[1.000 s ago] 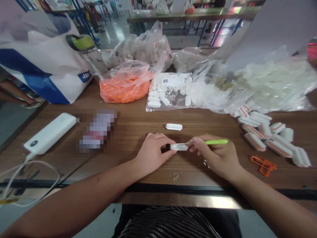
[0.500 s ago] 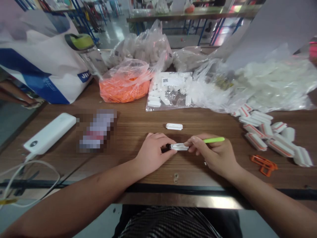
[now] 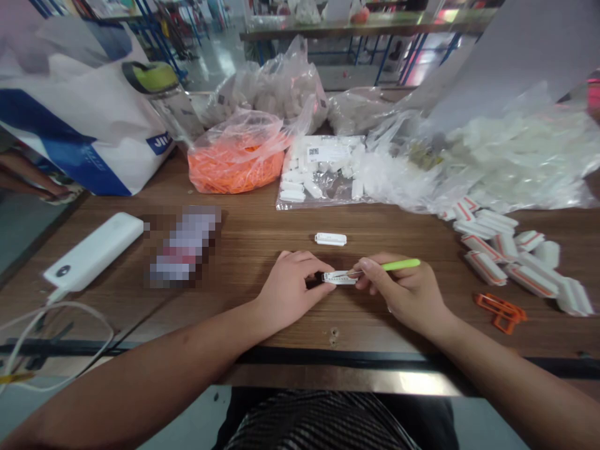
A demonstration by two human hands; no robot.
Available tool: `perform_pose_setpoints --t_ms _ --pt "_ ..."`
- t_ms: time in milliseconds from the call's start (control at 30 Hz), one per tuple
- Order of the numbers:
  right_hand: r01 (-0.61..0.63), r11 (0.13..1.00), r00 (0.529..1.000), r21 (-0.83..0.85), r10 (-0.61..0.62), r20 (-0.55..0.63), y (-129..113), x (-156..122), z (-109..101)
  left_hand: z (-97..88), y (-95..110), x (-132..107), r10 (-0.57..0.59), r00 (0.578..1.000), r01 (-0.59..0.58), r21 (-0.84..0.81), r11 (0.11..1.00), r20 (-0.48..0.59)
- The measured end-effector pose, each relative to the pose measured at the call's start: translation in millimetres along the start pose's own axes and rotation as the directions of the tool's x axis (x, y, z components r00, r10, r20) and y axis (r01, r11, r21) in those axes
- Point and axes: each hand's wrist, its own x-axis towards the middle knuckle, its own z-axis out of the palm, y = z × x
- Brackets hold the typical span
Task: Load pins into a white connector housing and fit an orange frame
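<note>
My left hand (image 3: 290,289) is closed on the left end of a small white plastic connector (image 3: 339,277) that rests on the wooden table (image 3: 253,237). My right hand (image 3: 407,294) pinches a thin tool with a green handle (image 3: 399,265), its tip resting on the connector's top. A second white connector (image 3: 330,239) lies loose on the table just beyond my hands.
An orange-filled bag (image 3: 234,164), a clear bag of white parts (image 3: 319,170) and larger bags stand at the back. Finished white-and-orange pieces (image 3: 510,256) and loose orange clips (image 3: 500,310) lie at right. A white power bank (image 3: 91,250) with cable sits left.
My right hand and the green tool have drifted slightly left and the handle has tilted a little. My left hand and the connector stay put.
</note>
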Motion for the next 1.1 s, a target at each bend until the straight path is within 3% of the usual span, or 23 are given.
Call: perform_pose_setpoints --t_ms 200,467,667,1100 --pt "-0.057 0.998 0.998 0.030 0.057 -0.008 -1.3 -0.8 -0.8 -0.8 0.9 0.3 -0.003 1.000 0.003 -0.003 1.000 0.013" --pt "-0.013 1.000 1.000 -0.015 0.013 0.002 0.6 1.1 0.8 -1.2 1.1 1.8 -0.003 1.000 0.003 0.001 1.000 0.006" --pt "-0.084 0.996 0.996 0.023 0.084 -0.003 0.2 0.8 2.2 -0.7 1.0 0.8 0.001 1.000 -0.001 0.003 1.000 -0.003" --pt "-0.072 0.995 0.997 0.066 0.075 -0.034 -0.2 -0.4 1.9 -2.2 2.5 1.2 -0.026 0.999 0.026 -0.004 1.000 0.022"
